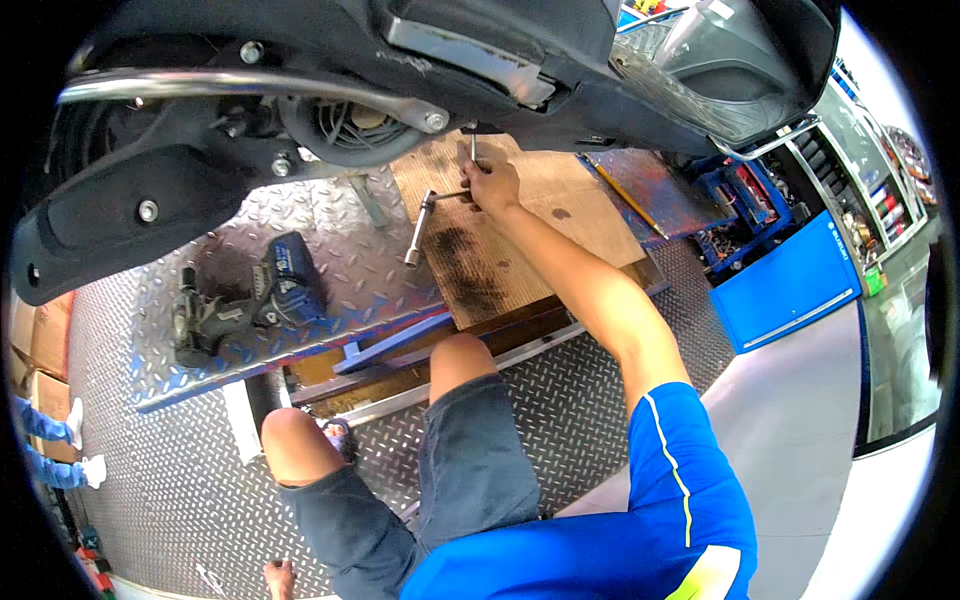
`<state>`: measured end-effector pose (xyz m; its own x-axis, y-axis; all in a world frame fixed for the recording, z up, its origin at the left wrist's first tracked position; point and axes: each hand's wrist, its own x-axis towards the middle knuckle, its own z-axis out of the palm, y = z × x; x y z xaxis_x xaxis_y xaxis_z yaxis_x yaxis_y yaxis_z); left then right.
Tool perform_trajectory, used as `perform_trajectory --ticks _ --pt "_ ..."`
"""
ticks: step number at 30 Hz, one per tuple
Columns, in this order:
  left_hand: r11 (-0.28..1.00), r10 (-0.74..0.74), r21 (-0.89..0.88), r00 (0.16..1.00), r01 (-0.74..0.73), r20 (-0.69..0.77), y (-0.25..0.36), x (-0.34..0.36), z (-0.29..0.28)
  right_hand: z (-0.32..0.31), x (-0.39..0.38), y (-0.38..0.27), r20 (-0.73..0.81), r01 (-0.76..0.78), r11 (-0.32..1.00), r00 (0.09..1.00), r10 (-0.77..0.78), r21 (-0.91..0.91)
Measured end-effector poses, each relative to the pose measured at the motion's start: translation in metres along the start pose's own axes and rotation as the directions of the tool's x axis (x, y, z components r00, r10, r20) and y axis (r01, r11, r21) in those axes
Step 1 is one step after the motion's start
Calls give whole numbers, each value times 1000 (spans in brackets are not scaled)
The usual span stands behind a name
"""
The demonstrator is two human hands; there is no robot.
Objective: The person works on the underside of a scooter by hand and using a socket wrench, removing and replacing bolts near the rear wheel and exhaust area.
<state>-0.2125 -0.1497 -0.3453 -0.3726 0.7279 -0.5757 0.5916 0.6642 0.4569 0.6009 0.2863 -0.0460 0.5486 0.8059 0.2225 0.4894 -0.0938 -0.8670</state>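
Note:
My right hand [492,186] is closed around a slim metal rod of a socket wrench, just below the underside of a dark scooter [330,50]. A bright chrome arm of the socket wrench [421,228] sticks out left of my fist, its socket end over the cardboard. Above my fingers, a short metal shaft [474,146] reaches up toward the scooter's lower edge; whether it belongs to the same tool is unclear. Under the hand lies an oil-stained cardboard sheet [560,215]. At the lower edge, my left hand [280,577] shows only in part, and its fingers are hard to read.
A dark cordless impact driver [245,300] lies on the diamond-plate lift platform [385,285]. Right of the cardboard is a yellow-orange stick [630,200]. Blue tool trays [745,200] and a blue panel [790,280] stand at right. Another person's legs [55,440] show at far left.

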Motion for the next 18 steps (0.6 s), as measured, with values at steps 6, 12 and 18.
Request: perform_trajectory --ticks 6,12,18 --pt "982 -110 182 938 52 329 43 -31 31 -11 -30 -26 127 -229 966 969 213 120" --pt "955 139 184 897 -234 419 146 -12 61 -52 -47 -41 161 -309 949 935 315 -61" --pt "863 495 82 867 -498 55 326 47 50 -86 -70 -16 233 -182 953 943 239 -243"
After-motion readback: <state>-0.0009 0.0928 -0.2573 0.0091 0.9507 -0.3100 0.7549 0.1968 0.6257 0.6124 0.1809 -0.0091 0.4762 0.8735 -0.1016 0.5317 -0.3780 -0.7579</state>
